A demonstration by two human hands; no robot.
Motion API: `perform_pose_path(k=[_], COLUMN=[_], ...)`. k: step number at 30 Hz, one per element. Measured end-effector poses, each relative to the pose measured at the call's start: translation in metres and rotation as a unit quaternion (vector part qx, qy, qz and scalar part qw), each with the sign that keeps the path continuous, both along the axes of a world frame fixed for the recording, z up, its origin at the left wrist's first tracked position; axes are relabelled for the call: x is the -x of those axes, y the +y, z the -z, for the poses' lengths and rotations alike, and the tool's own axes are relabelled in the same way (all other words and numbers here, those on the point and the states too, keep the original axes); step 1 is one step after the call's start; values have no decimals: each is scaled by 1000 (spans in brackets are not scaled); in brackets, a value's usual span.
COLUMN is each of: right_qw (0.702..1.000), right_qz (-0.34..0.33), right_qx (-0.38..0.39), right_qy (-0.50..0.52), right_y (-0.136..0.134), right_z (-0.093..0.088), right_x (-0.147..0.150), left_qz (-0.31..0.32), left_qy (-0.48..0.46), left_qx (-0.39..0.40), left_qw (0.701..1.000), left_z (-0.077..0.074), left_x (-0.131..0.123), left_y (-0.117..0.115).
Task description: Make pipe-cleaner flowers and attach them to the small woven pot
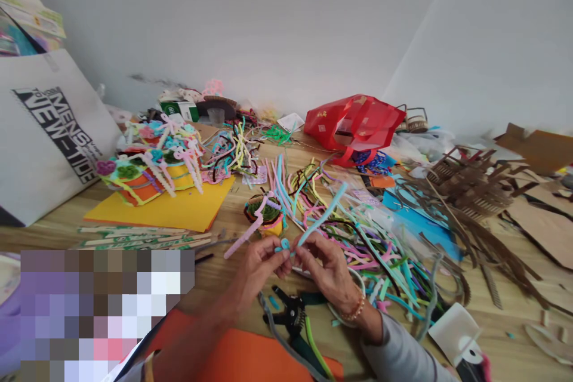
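Between my two hands is a light blue pipe cleaner (pixel 326 213), curled into small loops at its lower end. My left hand (pixel 264 262) pinches the curled part. Gripping the same piece near the curl, my right hand (pixel 326 265) has its straight end sticking up to the right. Just behind the hands stands a small basket-like piece (pixel 267 212) with a green middle and a pink pipe cleaner (pixel 244 237) slanting off it. Below the hands lie wire strippers (pixel 293 313) with dark handles, and an orange sheet (pixel 250 352) under my left arm.
Loose pipe cleaners (pixel 358 239) spread across the table's middle and right. Finished flower baskets (pixel 152 167) sit on a yellow sheet (pixel 188 206) at left, beside wrapped chopsticks (pixel 143 239). A white bag (pixel 45 131), a red bag (pixel 353 122) and brown woven baskets (pixel 474 185) stand around.
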State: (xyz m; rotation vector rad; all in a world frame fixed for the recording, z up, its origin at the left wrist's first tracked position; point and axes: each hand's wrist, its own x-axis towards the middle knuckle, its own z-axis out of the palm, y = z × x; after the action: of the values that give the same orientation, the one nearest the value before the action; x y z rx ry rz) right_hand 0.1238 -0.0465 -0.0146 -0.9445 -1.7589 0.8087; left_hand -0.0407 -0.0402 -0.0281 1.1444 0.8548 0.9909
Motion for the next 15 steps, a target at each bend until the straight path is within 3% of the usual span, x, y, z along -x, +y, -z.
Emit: perform_pose_path(k=[2,4,7,10,12,15], right_qw=[999,999,993,982,973,967], right_qz=[16,33,32,-9,-28,-40], right_qx=[34,22,-41,-90,-111,-122], right_qy=[1,-34,-105,-164,-199,-222], right_y=[2,5,10,12,13,13], right_z=[3,6,9,13,16,16], right_x=[-1,-3,-6,-7,-8,-9], left_qz=[-31,-79,-145,-182,-192,-186], left_qy=[139,260,398,469,486,491], left_qx=[-125,-259,-456,-568,-596,-601], left_qw=[982,927,783,652,610,603], left_z=[-3,-5,-6,-5,-4,-5], left_x=[0,0,-1,-2,-3,-2], left_y=[-3,-6,-13,-19,-20,-18])
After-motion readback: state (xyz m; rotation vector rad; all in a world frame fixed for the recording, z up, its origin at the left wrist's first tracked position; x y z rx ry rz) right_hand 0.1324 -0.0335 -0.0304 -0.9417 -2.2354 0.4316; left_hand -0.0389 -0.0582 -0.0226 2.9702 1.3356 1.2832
